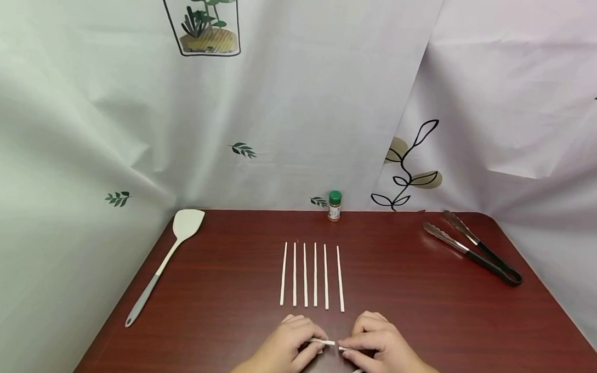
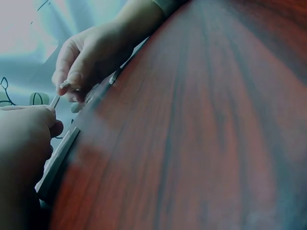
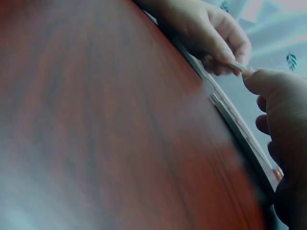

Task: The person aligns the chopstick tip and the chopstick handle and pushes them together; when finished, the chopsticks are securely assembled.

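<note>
Near the front edge of the table, my left hand [image 1: 291, 342] pinches a thin white stick [image 1: 326, 342] between thumb and fingertips, its end pointing right. Facing it, my right hand [image 1: 383, 346] pinches another slim white piece [image 1: 343, 349], with a small gap between the two ends in the head view. A further white stick end [image 1: 357, 372] shows below the right hand's thumb; the rest is hidden by that hand. Beyond the hands, several white sticks [image 1: 305, 274] lie side by side in a row, pointing away from me.
On the dark red wooden table [image 1: 216, 293], a white spatula [image 1: 186, 224] with a grey handle lies at the left. Metal tongs [image 1: 474, 250] with black handles lie at the right. A green-capped spice jar [image 1: 334, 206] stands at the back edge before a patterned curtain [image 1: 301, 99].
</note>
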`<state>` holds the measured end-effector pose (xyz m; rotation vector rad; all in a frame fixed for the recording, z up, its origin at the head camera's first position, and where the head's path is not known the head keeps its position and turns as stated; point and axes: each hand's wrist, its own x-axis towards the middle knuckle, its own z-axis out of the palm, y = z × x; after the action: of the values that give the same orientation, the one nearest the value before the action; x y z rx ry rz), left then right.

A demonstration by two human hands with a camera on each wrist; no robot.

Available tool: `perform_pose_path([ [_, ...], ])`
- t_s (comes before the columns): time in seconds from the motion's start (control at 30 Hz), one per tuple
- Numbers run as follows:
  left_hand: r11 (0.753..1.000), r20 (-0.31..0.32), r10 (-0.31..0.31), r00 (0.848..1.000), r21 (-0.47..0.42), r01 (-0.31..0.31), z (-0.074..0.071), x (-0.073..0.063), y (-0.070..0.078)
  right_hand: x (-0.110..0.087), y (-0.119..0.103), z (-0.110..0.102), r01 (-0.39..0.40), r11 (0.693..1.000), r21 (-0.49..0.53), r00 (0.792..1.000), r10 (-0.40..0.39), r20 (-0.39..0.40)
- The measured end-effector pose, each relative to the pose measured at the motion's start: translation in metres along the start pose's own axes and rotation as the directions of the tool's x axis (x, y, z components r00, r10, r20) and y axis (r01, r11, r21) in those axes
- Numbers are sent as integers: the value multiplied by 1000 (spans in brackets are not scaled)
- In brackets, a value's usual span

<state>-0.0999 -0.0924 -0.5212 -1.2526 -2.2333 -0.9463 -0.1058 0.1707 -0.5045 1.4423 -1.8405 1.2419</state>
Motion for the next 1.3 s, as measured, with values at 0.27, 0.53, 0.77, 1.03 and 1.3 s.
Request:
perform_pose_path([
  [0.27, 998, 10, 57, 998, 39, -58, 0, 0, 1, 2, 1, 5, 60, 995, -76, 998, -61, -21],
  [0.53, 998, 12, 63, 998, 19, -63, -1, 1, 3, 2, 0, 5, 55, 997, -49, 998, -56, -6],
  [0.77, 997, -19, 72, 997, 21, -72, 0, 1, 3, 6, -1, 4, 69, 997, -36, 997, -70, -16],
  [1.03, 995, 5, 95, 995, 7, -95, -1, 1, 3, 3, 0, 6, 59, 996, -62, 998, -60, -2],
  [1.3, 993, 26, 118, 993, 19, -119, -1, 2, 3, -2, 3, 7, 45, 996, -72, 999, -44, 21],
])
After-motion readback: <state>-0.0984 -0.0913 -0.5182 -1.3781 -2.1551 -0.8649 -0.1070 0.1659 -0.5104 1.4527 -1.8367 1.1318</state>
